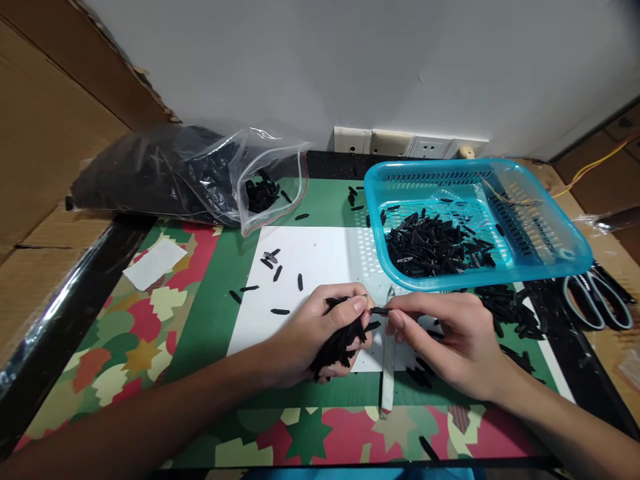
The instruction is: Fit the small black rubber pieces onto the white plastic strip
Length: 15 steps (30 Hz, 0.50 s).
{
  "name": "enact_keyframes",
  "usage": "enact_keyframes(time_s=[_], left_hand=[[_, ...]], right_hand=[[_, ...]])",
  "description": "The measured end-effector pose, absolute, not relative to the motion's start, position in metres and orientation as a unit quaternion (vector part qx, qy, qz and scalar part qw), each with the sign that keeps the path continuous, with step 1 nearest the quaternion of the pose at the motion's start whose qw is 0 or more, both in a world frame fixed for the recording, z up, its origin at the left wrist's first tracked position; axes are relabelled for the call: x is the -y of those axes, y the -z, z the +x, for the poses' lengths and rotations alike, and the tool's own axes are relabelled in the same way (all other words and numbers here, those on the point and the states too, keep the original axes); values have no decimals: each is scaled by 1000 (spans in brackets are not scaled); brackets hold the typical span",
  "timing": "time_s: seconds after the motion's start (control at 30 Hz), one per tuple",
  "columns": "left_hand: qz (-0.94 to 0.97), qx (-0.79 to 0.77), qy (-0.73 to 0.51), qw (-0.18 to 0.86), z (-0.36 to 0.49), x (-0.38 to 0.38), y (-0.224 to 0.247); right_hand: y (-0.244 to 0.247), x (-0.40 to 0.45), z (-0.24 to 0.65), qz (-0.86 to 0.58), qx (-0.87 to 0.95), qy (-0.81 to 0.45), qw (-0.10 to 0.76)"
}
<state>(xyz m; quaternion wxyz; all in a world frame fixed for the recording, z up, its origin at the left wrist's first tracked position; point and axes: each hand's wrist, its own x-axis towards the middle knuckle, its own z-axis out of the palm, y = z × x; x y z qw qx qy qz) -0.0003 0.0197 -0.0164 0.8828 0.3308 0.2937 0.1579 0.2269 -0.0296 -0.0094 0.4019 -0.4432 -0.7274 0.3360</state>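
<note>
My left hand (313,327) is closed around a bundle of small black strips (337,350), their ends poking out between the fingers. Thumb and forefinger of my right hand (457,340) pinch a single black strip (381,311), whose other end meets my left fingertips. Below and between the hands, a slim white-handled tool (388,380) lies on the mat, its kind unclear. Several loose black strips (300,282) are scattered over the white paper (330,250) left of my hands. More strips lie in a pile (510,310) beyond my right wrist.
A blue plastic basket (480,281) with a heap of black strips (425,247) stands at the back right. An open zip bag (165,173) full of dark pieces lies at the back left. Scissors (597,303) rest at the right edge; a wall with sockets (393,143) rises behind.
</note>
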Motion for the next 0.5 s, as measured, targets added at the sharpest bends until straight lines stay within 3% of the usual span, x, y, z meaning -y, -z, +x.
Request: enact_keyframes(time_s=[0.5], left_hand=[[336, -303, -144, 880, 0, -20, 13]], right_hand=[[8, 30, 226, -446, 732, -330, 395]])
